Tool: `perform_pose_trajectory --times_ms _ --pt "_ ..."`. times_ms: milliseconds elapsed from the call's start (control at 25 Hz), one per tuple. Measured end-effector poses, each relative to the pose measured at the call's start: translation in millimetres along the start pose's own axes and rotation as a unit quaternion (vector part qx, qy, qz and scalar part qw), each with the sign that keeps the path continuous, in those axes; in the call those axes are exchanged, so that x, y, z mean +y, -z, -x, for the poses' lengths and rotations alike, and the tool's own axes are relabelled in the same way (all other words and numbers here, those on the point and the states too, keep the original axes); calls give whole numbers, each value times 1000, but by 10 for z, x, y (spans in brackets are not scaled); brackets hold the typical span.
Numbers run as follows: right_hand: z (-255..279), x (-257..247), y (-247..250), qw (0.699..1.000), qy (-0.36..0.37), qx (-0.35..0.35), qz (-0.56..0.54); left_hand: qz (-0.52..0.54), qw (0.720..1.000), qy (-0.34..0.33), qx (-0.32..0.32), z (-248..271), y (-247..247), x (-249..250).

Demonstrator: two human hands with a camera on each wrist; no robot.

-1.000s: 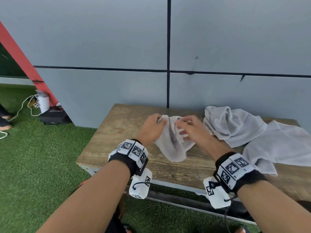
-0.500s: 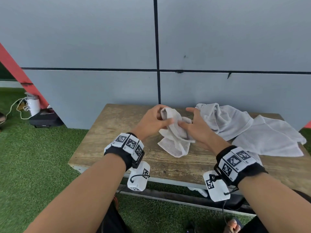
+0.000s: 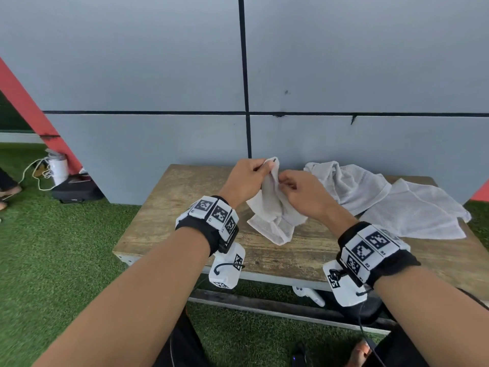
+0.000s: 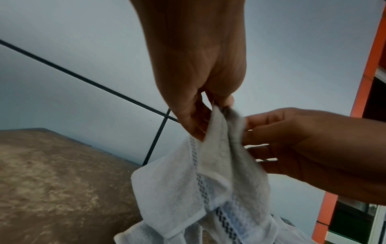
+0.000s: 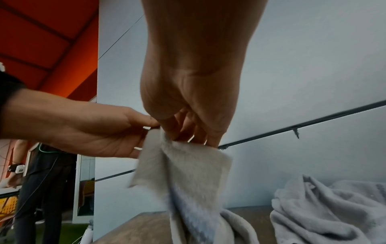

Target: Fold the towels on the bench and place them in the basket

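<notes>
Head view first: both hands are up over the wooden bench (image 3: 185, 197), working one small white towel (image 3: 272, 215) between them. The left hand (image 3: 244, 181) pinches the top corner between thumb and fingertips, and the right hand (image 3: 304, 197) sits just beside it, fingers curled into the same bunched edge. Most of the cloth hangs crumpled, its lower end resting on the bench top.

Left wrist view confirms it: a thumb-and-finger pinch right at the hem, the woven stripe trailing down.

Reading this as the opening-out step — hunting for corners before any fold is made. Next call, I'd say, is for the right hand to slide along the hem to the far corner and draw the towel taut.

Room? Bare wood to the left and front of the hanging towel, good for laying it flat. To the right, two more grey towels (image 3: 391, 205) lie heaped, near enough to get snagged. The grey wall (image 3: 344, 62) is close behind. No basket in any view.
</notes>
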State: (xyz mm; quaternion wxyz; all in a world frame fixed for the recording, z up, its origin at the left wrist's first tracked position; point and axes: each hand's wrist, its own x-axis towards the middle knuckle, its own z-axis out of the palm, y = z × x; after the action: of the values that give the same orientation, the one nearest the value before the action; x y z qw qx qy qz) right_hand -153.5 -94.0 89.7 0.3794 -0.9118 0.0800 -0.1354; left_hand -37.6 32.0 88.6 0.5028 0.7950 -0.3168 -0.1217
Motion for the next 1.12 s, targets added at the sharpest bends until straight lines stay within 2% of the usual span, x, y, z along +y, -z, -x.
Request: perform_pose_trajectory --times_ms 80,200,280,360,440,560,680,760,800,880,960,1040,1120 --pt "43 2 108 1000 -15 18 2 -2 1000 -1 7 67 58 48" --pt "116 -45 241 994 -51 65 -76 -11 999 -2 30 113 127 102" --pt "174 -132 289 993 -62 34 -96 -21 999 -11 41 130 112 168" --pt "200 -188 231 998 -51 -23 -23 -35 999 -21 31 141 70 253" --pt "193 -162 110 996 -28 -29 75 -60 997 -42 17 136 31 318" --pt "119 -22 117 994 -61 40 83 -141 987 -77 6 90 183 334" --pt "55 102 449 980 -88 177 31 -256 963 -85 -28 35 571 292" --pt "15 152 657 967 -80 234 57 -243 967 -76 -19 -28 798 234" --pt "-5 178 708 966 -81 239 63 -208 976 -63 -12 -55 866 212" --pt "-13 259 683 976 -96 176 81 -143 989 -16 -23 -81 879 143" --pt "-7 418 534 987 -96 39 122 -135 987 37 -74 -101 798 -38" --pt "-6 551 373 979 -125 -99 130 -160 975 71 -139 -88 671 -302" --pt "-51 683 240 960 -153 -183 147 -181 961 104 -182 -59 534 -570"
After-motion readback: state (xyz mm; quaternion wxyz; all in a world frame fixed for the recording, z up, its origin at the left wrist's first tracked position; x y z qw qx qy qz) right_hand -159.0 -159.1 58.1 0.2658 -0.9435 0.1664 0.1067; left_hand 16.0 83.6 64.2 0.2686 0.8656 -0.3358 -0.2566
